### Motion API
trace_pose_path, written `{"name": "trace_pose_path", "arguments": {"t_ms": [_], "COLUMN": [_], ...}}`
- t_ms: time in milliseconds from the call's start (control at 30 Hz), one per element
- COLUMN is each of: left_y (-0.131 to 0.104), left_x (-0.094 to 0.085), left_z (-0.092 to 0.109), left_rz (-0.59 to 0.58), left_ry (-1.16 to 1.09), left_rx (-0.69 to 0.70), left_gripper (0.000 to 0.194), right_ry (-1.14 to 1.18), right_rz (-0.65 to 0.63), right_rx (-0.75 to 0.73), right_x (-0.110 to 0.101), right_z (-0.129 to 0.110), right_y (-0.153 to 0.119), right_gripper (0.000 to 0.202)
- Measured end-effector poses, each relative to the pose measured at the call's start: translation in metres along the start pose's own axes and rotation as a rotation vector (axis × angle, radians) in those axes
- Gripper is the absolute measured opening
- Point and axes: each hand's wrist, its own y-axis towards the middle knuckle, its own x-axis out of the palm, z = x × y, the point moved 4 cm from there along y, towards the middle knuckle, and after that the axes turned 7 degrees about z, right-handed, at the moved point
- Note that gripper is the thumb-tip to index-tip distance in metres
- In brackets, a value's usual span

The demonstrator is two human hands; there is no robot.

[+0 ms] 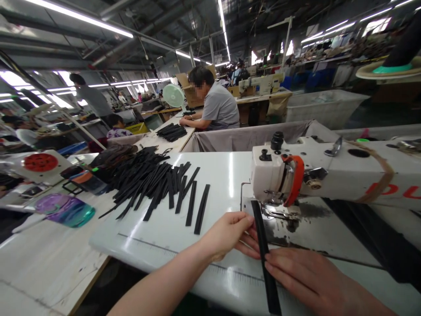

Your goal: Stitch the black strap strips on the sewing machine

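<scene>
A person's left hand [241,235] gripped a black strip [262,239], thumb at its side and fingers passing behind it, while the right hand [302,274] held its lower stretch by the edge, fingers close together. The strip slanted from beside the metal foot [284,213] of a white sewing machine [324,164] toward the front edge of the worktop [219,180]; whether it overhung that edge could not be told.

An uneven pull between the hands could have skewed or twisted the narrow strip, and its low end could have caught on the front edge. Fingertips drifting toward the foot would have risked a nip or a needle prick. At the worktop's left edge, the tangled pile of strips [141,180] looked liable to slide if knocked by a forearm.

Red letters [394,188] on the machine's arm appeared to read "DU", the rest cut off at the frame. A ruler scale [230,270] ran along the worktop's front edge, its figures too small to read.

Beyond the far edge, a co-worker [220,105] in a grey shirt bent over another worktop [186,147] bearing more black strips [171,132].
</scene>
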Motion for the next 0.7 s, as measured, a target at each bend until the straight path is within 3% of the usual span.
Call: {"name": "trace_pose_path", "arguments": {"t_ms": [200,300,467,567,700], "left_y": [0.017,0.033,0.036,0.032,0.033], "left_x": [-0.003,-0.003,-0.004,0.0,0.004], "left_z": [-0.011,-0.013,0.003,-0.002,-0.01], "left_rz": [-0.015,0.018,0.378,0.353,0.283], "left_ry": [0.064,0.278,1.028,1.179,1.132], "left_rx": [0.072,0.123,0.687,0.853,0.943], "left_gripper": [0.043,0.027,0.026,0.014,0.014], "right_ry": [-0.067,-0.18,-0.241,-0.286,-0.314], "right_rz": [-0.074,-0.116,-0.144,-0.132,-0.121], "right_rx": [-0.041,0.013,0.137,0.193,0.184], "right_x": [0.005,0.015,0.025,0.027,0.03], "right_z": [0.002,0.007,0.011,0.014,0.015], "right_y": [0.008,0.001,-0.008,-0.012,-0.015], "right_gripper": [0.042,0.041,0.044,0.046,0.044]}}
